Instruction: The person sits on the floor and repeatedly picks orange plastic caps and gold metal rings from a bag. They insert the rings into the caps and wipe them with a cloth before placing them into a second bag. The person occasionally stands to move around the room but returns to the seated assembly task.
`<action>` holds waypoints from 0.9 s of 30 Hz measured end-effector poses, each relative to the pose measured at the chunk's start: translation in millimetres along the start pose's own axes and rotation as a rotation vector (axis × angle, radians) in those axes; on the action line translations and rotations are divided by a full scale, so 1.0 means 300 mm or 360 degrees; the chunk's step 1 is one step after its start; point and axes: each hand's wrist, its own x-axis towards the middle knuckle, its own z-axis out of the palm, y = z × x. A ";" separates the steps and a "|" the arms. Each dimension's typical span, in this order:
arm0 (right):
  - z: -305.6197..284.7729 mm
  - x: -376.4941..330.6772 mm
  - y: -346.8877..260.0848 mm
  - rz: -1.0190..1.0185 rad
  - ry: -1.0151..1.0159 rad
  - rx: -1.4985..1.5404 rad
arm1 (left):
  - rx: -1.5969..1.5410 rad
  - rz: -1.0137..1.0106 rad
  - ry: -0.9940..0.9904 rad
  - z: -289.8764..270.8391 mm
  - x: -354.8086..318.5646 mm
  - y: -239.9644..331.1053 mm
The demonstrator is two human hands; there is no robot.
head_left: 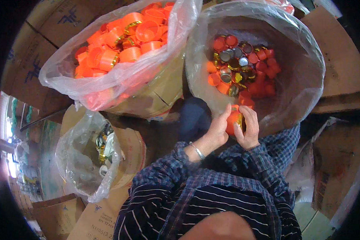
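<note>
Between my two hands is an orange plastic cap (231,123) with a gold band. My left hand (219,127) grips its left side, the thumb up along it. From the right, the fingers of my right hand (249,129) close round the gold-banded side. Both hands are at the near rim of a barrel (308,60) lined with clear plastic. Inside it lie orange and red caps (264,86), along with gold and silver metal rings and lids (238,60). What my fingertips press against is partly hidden.
At the upper left, another plastic-lined barrel (160,98) is heaped with larger orange caps (108,52). A smaller lined drum (130,156) at the lower left holds white and gold scraps (104,148). Cardboard boxes (336,48) surround the area. My knee (194,120) sits between the barrels.
</note>
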 end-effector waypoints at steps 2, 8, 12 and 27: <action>0.009 0.019 0.013 0.0134 -0.0028 0.0187 | 0.0256 0.0366 -0.0084 -0.006 -0.027 -0.003; 0.089 0.045 -0.003 0.1307 0.0388 0.1267 | 0.1179 0.1260 -0.0146 0.032 -0.094 -0.026; 0.060 0.059 -0.034 0.0096 0.0372 -0.0054 | -0.0063 0.0271 -0.0157 0.033 -0.046 0.039; 0.111 0.144 -0.135 0.0889 0.0398 0.0988 | 0.1060 0.1195 0.0057 0.079 -0.159 0.089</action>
